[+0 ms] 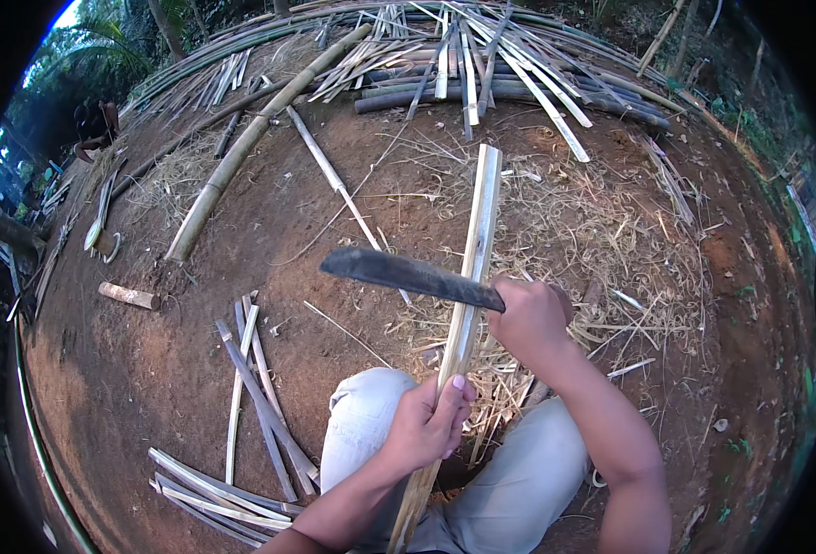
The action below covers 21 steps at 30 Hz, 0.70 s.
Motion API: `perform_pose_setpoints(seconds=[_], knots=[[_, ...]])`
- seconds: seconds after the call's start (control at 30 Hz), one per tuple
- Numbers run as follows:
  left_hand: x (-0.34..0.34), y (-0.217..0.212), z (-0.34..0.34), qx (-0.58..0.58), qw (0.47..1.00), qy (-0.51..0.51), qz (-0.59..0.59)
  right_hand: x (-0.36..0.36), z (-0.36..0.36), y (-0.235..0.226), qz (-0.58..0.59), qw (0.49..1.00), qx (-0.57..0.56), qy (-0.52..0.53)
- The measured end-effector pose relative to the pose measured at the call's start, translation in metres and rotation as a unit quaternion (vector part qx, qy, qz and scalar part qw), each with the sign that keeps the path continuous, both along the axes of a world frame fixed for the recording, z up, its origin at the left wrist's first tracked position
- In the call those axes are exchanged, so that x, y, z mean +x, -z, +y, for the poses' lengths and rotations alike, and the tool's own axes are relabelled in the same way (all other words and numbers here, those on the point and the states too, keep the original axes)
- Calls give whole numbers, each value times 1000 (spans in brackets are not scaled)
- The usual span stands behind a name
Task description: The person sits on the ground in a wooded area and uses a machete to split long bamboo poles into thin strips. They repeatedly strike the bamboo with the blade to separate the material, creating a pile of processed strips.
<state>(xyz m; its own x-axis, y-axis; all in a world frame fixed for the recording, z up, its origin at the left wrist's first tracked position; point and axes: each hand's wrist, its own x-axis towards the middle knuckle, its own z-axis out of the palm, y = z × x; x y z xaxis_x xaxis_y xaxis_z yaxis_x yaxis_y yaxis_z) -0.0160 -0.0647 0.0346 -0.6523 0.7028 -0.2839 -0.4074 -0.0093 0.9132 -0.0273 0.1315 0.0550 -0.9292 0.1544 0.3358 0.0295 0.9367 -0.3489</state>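
My left hand (433, 420) is closed around a long split bamboo strip (483, 217), which slants up and away from between my knees. In my right hand (533, 319) is the handle of a machete (394, 272); the grip itself is hidden by my fingers. The dark, broad blade lies across the strip, above my left hand, with its tip pointing left. Blade and strip appear to touch where they cross. Pale bare wood shows along the strip's face.
Curly shavings (611, 240) cover the ground ahead and right. Split strips (260, 397) lie at my left, with a short bamboo piece (129, 295) farther off. A long bamboo pole (242, 152) and stacked poles (519, 90) lie beyond. A person (99, 125) is at the far left.
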Motion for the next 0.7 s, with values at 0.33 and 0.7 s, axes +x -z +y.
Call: perform_pose_setpoints(seconds=[0.33,0.7], knots=[[-11,-1,-4,0,999,-17,34,-48,37,4,68,993,95,-26],[-12,14,-14,57,992,-116,5,-22,84,15,-80,955,-207,195]])
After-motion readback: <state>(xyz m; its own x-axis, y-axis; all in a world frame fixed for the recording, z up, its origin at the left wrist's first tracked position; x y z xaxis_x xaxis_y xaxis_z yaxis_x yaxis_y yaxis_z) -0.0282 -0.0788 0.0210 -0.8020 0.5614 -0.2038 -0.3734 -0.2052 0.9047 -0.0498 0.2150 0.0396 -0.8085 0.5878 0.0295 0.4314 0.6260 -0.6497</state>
